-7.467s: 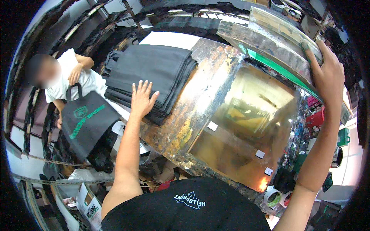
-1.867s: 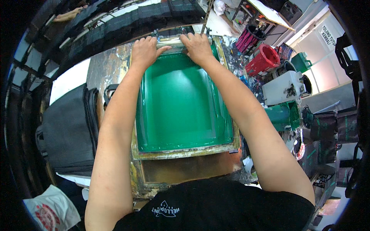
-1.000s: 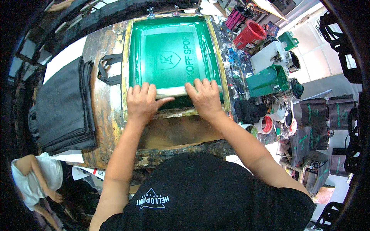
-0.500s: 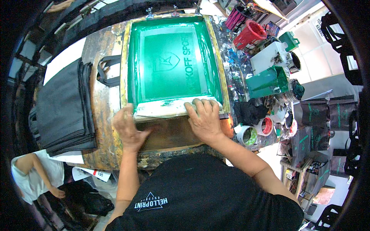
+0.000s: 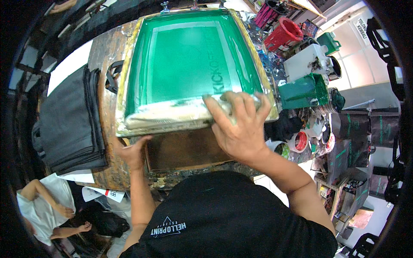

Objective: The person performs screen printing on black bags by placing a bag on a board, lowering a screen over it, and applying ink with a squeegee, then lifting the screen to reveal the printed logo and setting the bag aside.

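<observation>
A wooden printing frame with a green mesh screen (image 5: 185,64) lies tilted over the stained work table (image 5: 105,56), its near edge raised. My right hand (image 5: 238,124) grips that taped near edge (image 5: 163,116) on its right side, fingers spread over the top. My left hand (image 5: 131,151) is below the frame's near left corner, beside a dark brown board (image 5: 185,148) that shows under the lifted frame. Its fingertips reach under the frame and are hidden.
A stack of black bags (image 5: 71,120) lies on the left of the table. A red basket (image 5: 286,34), a white container (image 5: 307,62), a green container (image 5: 303,90) and paint pots (image 5: 300,141) crowd the right. Another person (image 5: 43,206) sits on the floor at lower left.
Both hands pulled across the screen toward me. The near edge of the frame has since risen, uncovering the dark board. My left hand came off the frame and dropped below its corner.
</observation>
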Motion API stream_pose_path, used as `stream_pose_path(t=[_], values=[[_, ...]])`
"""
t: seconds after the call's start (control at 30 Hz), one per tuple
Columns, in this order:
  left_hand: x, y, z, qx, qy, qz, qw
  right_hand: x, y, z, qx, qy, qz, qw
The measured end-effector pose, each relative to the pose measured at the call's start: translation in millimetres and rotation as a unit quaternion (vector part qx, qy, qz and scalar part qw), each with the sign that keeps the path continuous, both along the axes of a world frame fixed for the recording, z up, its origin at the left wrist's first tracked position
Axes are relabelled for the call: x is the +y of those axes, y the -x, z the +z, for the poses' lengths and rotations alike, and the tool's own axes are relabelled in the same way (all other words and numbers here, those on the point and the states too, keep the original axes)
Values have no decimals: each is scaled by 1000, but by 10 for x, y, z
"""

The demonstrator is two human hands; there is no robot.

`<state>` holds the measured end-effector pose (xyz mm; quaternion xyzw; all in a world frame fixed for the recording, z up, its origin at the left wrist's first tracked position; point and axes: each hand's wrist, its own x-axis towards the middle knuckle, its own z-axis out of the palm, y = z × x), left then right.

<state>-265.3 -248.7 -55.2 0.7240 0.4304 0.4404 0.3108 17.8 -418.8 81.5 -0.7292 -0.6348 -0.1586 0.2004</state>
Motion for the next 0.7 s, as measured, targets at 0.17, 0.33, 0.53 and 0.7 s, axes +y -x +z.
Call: stream_pose_path(t=[0.17,0.33,0.53,0.7], values=[[169,-746,1205,-214,-62,-7,975,622,-457,731,-126,-183,9,975],[615,-925,1254,-157,-226,21,961,1095,-715,1446,-158,-154,-6,975],[391,-642,415,206,-1,64,977,1340,-876,1623,-152,-148,-23,977],[218,-725,32,399,-34,88,912,1323,-954,1853,-116,-152,-23,981]])
